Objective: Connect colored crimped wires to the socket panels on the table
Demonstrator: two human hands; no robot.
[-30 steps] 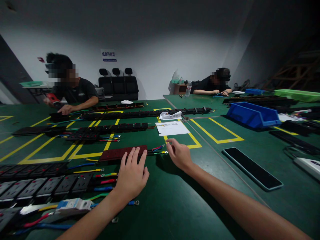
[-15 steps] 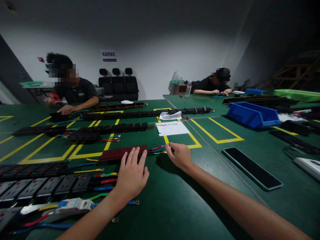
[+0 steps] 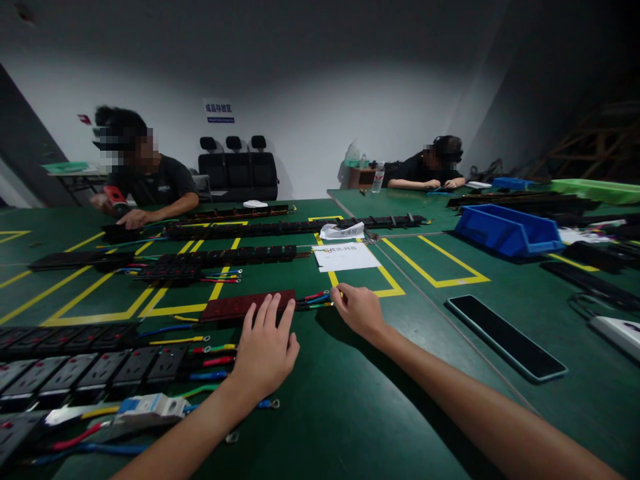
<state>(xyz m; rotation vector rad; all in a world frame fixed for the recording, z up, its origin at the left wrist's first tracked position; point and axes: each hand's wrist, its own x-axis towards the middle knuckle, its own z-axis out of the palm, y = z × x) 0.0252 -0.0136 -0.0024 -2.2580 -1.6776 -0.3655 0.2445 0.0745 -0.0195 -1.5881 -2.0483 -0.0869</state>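
Note:
A dark red socket strip [image 3: 225, 307] lies on the green table in front of me. My left hand [image 3: 267, 343] rests on its right part, palm down with fingers stretched out. From the strip's right end run several wires [image 3: 316, 298] in red, blue and yellow-green, tipped with metal terminals. My right hand [image 3: 359, 308] is closed beside these tips, its thumb and fingers together. Whether a wire end sits between those fingers is hidden. Left of my left hand lie black socket strips [image 3: 100, 373] with loose coloured wires, and a white-and-blue breaker [image 3: 150, 410].
A phone [image 3: 505, 337] lies to the right, below a blue bin [image 3: 505, 230]. Beyond my hands are a white paper sheet [image 3: 347, 257] and more black strips [image 3: 240, 255]. A co-worker [image 3: 155, 180] at far left holds a red tool; another person [image 3: 425, 170] sits far right.
My hands and the red strip keep their places. At the far left, the co-worker's red tool has shifted slightly. The whole view has moved a little.

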